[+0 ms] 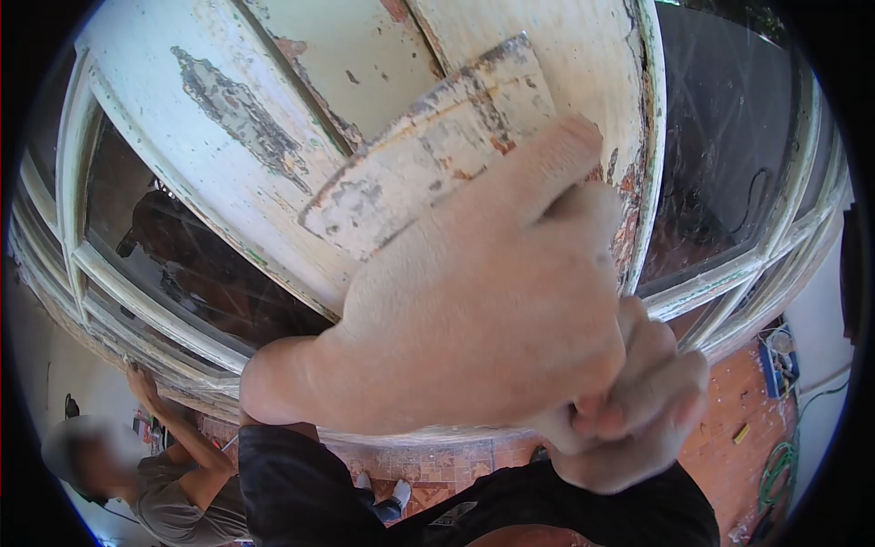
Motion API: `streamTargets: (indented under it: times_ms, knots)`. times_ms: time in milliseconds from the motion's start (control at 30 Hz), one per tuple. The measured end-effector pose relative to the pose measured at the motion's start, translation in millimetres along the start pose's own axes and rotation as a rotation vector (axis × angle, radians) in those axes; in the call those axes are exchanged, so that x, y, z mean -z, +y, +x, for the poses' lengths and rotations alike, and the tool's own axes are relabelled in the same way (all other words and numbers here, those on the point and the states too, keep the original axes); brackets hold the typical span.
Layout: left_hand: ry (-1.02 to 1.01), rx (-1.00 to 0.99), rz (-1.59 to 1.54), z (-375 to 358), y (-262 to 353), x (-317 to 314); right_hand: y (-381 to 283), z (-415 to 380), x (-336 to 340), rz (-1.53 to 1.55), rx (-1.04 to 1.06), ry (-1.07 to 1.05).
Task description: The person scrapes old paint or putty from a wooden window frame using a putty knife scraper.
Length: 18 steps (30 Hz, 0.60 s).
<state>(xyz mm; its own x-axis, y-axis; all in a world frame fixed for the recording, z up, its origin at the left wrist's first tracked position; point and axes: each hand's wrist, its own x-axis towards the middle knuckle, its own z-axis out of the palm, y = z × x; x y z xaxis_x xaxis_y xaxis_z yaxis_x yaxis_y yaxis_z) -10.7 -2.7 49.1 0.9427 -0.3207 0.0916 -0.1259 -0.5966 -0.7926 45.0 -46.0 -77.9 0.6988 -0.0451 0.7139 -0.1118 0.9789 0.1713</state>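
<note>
**Scraper blade (433, 150) in bare hands, window glass (720, 155) at both sides**

Nearest is the left hand (474, 310), its back towards the camera; its fingers look clamped on the blade, though the palm side is hidden. The right hand (629, 419) is just below it, fingers curled and blurred; whether they grip anything, I cannot tell. With both hands so close, a slipping grip could bring skin against an edge.

The blade, smeared with old paint, lies slantwise before the peeling panel (365, 77). Whether it touches is unclear. Too steep an angle could gouge the wood; catching on a ridge of paint or a groove could make it jump. A sideways skid might reach the glass and scratch or crack it.

Farther off, at lower left, another person (182, 497) raises an arm towards the frame; loose flakes could fall that way. Beyond, a green hose (777, 474) lies coiled on the tiled floor (706, 447), a possible trip.
</note>
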Motion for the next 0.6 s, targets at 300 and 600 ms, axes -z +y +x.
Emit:
streamTargets:
  times_ms: [300,600]
  knots:
    - [-0.018,0.011,-0.217,-2.3,23.4,0.6,-49.1,-14.0,-3.0,-0.224,-0.295,-0.001]
    - [-0.055,0.086,-0.247,2.1,25.3,2.1,-53.8,-2.3,-0.2,-0.146,-0.341,-0.048]
